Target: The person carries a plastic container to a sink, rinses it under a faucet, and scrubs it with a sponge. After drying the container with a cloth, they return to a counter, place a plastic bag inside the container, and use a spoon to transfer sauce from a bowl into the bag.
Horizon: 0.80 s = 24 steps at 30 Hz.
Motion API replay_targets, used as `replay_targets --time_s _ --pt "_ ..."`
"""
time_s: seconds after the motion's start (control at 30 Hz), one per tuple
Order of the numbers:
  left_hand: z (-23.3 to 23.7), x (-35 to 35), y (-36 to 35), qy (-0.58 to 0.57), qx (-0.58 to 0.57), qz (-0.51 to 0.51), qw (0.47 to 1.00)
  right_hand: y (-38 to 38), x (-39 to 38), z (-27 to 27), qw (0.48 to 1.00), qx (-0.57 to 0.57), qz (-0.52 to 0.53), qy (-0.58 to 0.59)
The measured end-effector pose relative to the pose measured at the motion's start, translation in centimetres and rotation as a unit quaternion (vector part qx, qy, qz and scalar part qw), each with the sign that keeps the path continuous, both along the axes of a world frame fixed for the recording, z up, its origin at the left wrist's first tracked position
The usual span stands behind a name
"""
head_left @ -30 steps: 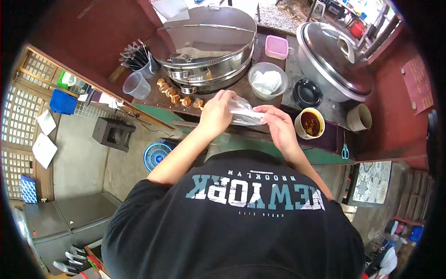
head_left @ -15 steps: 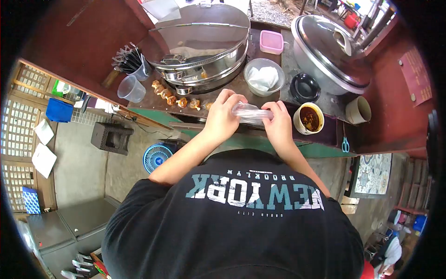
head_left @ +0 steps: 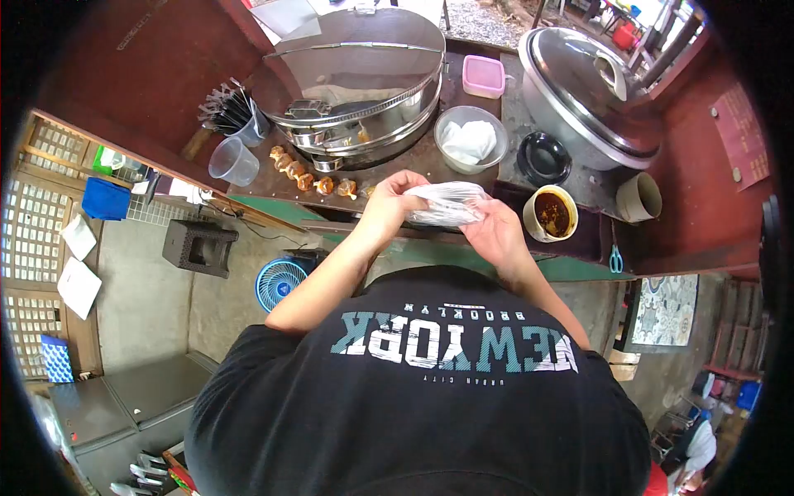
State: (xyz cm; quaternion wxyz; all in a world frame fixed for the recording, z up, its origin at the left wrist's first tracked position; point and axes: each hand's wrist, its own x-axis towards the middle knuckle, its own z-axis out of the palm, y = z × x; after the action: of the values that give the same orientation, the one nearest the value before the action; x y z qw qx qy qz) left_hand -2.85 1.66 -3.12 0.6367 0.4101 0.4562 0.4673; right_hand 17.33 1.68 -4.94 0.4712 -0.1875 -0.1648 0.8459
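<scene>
A bundle of clear plastic bags (head_left: 448,203) stretches between my two hands above the counter's front edge. My left hand (head_left: 392,208) grips its left end, thumb on top. At the other end, my right hand (head_left: 496,234) is closed on the plastic with the palm turned partly up. Just left of my left hand, a row of small tied bags of brown sauce (head_left: 324,185) lies along the counter. A tub of dark reddish-brown sauce (head_left: 550,214) stands to the right of my right hand. Beyond the bundle is a clear bowl (head_left: 501,150) with white plastic inside.
A large round steamer (head_left: 364,124) stands at the back left, a big lidded pot (head_left: 579,107) at the back right. Near them are a pink-lidded box (head_left: 484,76), black bowls (head_left: 543,157), a clear cup (head_left: 234,160), and a beige cup (head_left: 638,197). Blue scissors (head_left: 615,258) hang at the front right.
The plastic bundle is spread wider and turned up between my hands. My left hand has shifted slightly left and down, and my right hand has rotated and moved lower.
</scene>
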Motion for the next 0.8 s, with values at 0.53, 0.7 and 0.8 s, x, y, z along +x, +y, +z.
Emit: replay_targets --time_s 0.53,0.7,0.8 --pt "0.1 1.1 -1.0 0.511 0.475 0.099 0.710 -0.6 -0.1 2.7 0.489 0.431 -0.250 -0.716" --pt "0.7 1.2 -0.7 0.408 0.329 0.159 0.837 -0.5 0.2 1.8 0.658 0.370 -0.202 -0.624" --pt "-0.5 0.8 0.0 0.312 0.229 0.157 0.909 0.0 -0.1 1.3 0.883 0.260 -0.161 -0.357"
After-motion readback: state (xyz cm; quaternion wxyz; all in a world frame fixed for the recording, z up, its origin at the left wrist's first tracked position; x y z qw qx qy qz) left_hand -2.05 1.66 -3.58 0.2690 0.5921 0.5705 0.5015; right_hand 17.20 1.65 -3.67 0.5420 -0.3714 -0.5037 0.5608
